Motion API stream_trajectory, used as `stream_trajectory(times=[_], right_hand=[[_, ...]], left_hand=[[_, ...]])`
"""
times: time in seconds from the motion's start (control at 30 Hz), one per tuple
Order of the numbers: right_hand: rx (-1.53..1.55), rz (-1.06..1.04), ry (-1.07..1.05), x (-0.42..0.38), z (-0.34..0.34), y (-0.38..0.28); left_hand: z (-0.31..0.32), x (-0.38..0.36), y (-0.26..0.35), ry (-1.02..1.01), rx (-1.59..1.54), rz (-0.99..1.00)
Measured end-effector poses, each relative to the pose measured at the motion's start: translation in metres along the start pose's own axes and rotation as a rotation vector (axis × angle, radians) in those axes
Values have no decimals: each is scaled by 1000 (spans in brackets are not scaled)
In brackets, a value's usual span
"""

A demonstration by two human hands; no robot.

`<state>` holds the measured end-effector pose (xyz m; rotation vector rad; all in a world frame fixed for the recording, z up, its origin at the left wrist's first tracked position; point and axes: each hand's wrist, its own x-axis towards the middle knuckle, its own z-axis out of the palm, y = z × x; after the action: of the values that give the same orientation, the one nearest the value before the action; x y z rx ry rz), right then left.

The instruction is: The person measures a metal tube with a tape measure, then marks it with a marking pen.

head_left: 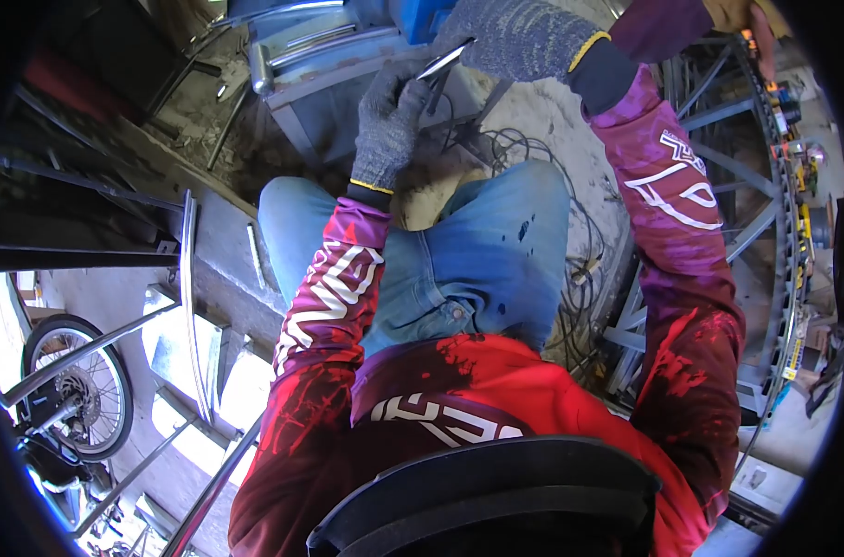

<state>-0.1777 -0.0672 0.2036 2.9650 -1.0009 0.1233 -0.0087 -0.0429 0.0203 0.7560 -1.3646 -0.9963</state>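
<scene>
My left hand (389, 125), in a grey knit glove with a yellow cuff edge, is closed around a short shiny metal piece (445, 60). The piece slants up to the right, and its far end lies against my right glove. My right hand (524, 42), gloved the same way, is curled at the top of the view beside a blue machine part (422, 20). Its fingertips are partly hidden, so what they grip cannot be made out. Just left of the hands stands a grey metal stand (320, 97) with shiny tubes (315, 42) lying on it.
Black cables (579, 278) lie on the floor right of my knees. Steel trusswork (737, 223) and a tool-laden rack edge (798, 213) stand at the right. Another person's sleeve (661, 30) shows at upper right. Metal tubes (192, 306) and a motorcycle wheel (78, 385) are at left.
</scene>
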Motion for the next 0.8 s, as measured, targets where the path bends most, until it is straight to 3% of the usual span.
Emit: stream_trajectory(times=[0.03,0.1,0.13,0.23,0.4,0.5,0.63,0.8], right_hand=[[-6,0,8,2,8,9],[-9,-420,392,12,26,26],[-12,-421,398,12,28,28],[-137,-325,345,13,23,23],[-162,66,-120,2,2,9],[-147,88,-129,2,-1,7],[-75,114,-154,5,-4,3],[-42,123,-171,8,-4,5]], left_hand=[[-1,2,-3,-5,54,50],[1,3,-9,-17,-1,46],[0,3,-11,-27,-58,34],[-1,4,-15,-29,73,67],[3,0,-8,-17,75,15],[5,-6,-11,-6,156,-62],[4,-10,-8,19,123,9],[2,-4,5,20,-143,-67]])
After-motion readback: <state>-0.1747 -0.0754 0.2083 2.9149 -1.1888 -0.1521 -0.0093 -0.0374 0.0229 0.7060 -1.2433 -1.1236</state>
